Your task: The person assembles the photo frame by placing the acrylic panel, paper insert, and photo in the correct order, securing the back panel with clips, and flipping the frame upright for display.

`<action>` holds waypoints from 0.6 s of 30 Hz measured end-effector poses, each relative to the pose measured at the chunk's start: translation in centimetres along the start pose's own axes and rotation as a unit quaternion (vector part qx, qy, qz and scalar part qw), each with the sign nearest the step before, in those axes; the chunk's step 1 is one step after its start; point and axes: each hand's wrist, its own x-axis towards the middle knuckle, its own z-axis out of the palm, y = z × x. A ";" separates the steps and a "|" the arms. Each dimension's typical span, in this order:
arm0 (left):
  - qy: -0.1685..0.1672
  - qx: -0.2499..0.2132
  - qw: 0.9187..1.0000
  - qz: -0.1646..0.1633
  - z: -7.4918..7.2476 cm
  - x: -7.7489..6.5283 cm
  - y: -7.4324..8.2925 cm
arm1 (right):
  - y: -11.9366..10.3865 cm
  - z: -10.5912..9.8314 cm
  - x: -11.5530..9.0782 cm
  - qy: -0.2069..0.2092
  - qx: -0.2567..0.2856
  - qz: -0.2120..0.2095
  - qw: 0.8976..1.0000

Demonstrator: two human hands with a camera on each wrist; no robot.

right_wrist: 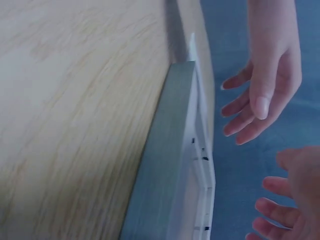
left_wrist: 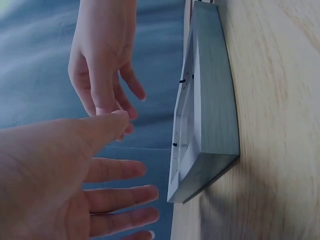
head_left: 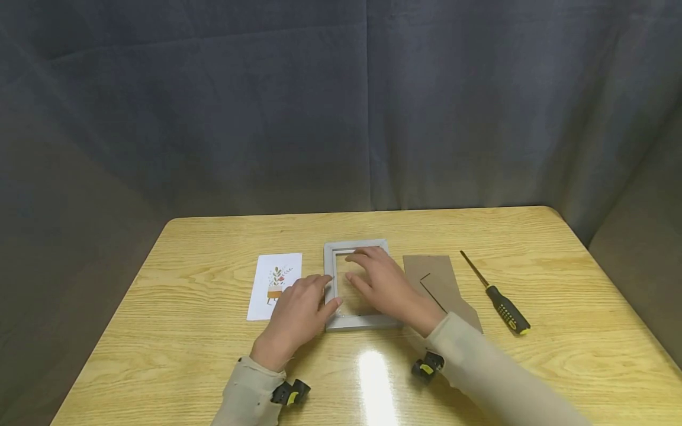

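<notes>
Nearest, beige sleeves (head_left: 490, 367) reach in from the near side of the pale wood-grain table (head_left: 176, 296). The left hand (head_left: 298, 307) hovers over the near left part of a rectangular light-grey picture frame (head_left: 362, 322), and the right hand (head_left: 385, 284) over its right side. Both hold nothing: fingers loosely extended, thumbs well apart from them. The frame lies flat between them, small dark tabs (left_wrist: 182, 81) along its inner edge; whether a clear pane sits inside I cannot tell. To handle it well, it seems best to take the outer bars evenly from both sides, keeping fingertips off the opening and tabs. A white card with a potted-plant drawing (head_left: 274, 290) lies left, a brown board (head_left: 434, 269) right, and a black-and-yellow screwdriver (head_left: 501, 303) farther right. Beyond the far edge hangs a dark grey curtain (head_left: 266, 118).
</notes>
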 end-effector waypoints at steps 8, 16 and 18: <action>0.017 0.002 1.000 0.008 -0.5 0.0 0.1 | -0.7 -1.3 -1.1 0.019 0.032 0.018 0.999; 0.019 -0.011 1.000 0.012 -1.0 0.0 0.6 | -1.3 -2.5 -2.1 0.041 0.073 0.037 0.996; 0.021 -0.011 1.000 0.014 -1.2 0.0 0.8 | -1.4 -2.8 -2.3 0.046 0.080 0.041 0.995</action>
